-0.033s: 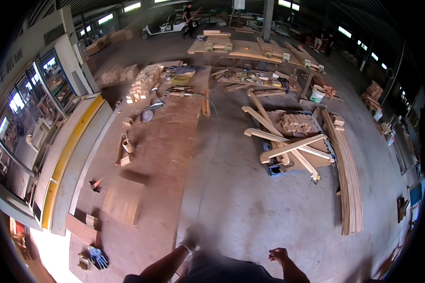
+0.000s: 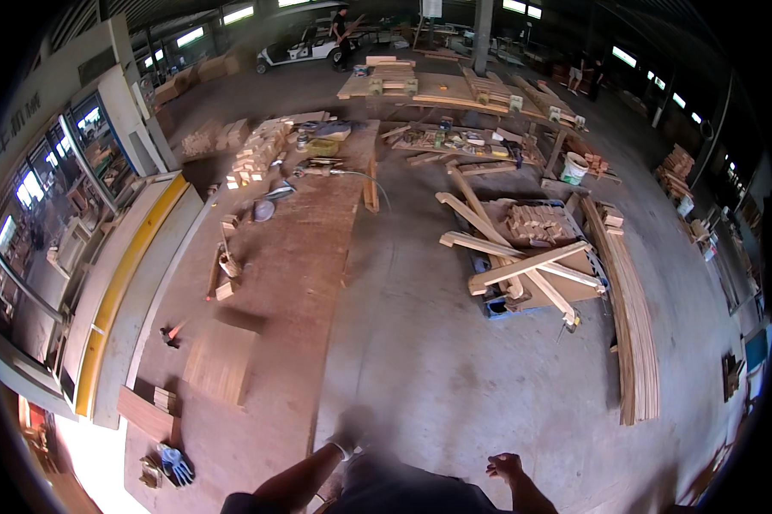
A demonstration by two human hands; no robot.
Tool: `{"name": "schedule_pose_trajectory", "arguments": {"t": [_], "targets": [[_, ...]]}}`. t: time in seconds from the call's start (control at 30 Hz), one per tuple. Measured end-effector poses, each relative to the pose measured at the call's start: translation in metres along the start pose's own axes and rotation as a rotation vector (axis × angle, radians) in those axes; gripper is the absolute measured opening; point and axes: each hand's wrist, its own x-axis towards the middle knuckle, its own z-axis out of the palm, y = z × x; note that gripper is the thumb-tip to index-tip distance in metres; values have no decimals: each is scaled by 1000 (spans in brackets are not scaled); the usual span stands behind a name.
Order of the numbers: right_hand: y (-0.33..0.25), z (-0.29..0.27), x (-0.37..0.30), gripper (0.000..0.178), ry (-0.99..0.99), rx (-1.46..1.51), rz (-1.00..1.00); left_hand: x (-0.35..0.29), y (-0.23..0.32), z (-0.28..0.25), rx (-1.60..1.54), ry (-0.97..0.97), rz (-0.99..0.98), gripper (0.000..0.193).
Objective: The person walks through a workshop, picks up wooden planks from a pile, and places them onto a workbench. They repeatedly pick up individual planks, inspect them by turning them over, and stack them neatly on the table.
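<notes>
Left hand [image 2: 356,424] and right hand [image 2: 504,465] are held low before dark clothing [image 2: 403,490], beside a long, reddish-brown wooden counter [image 2: 292,343] on the workshop's grey floor [image 2: 472,377]. Farther out on the floor, a blue pallet [image 2: 499,310] bears a stack of short wooden blocks [image 2: 536,223], with long, pale wooden beams [image 2: 532,265] crossed over its near side. On the counter's near half lies a flat, pale wooden panel [image 2: 221,367]. Beyond the pallet stands a white-and-green bucket [image 2: 574,171], its contents too small to make out. A shallow yellowish tray [image 2: 323,147] sits at the counter's far end, its contents likewise unclear. Blue-and-black gloves [image 2: 177,467] lie on the counter's near left. The right hand's fingers curl loosely, half open, around nothing visible; the left, past a pale wrist band [image 2: 343,446], is blurred near the counter's edge, its grip impossible to tell.
</notes>
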Motion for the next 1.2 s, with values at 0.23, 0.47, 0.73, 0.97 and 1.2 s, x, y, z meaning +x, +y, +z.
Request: {"name": "schedule_pose_trajectory", "arguments": {"t": [0.23,0.47,0.73,0.97,1.2], "targets": [[157,-79,-29,19,63,201,154,-12,118,119,-843,-125,-339,24],[261,-140,-72,18,230,454,376,-3,293,117,-690,-654,-504,30],[216,-140,-64,19,247,503,253,10,226,184,84,-555,381,25],[188,-136,-62,19,259,497,181,-22,129,196,399,-904,327,16],[254,-138,-90,20,352,558,274,-20,106,195,366,-1128,-95,26]]}}
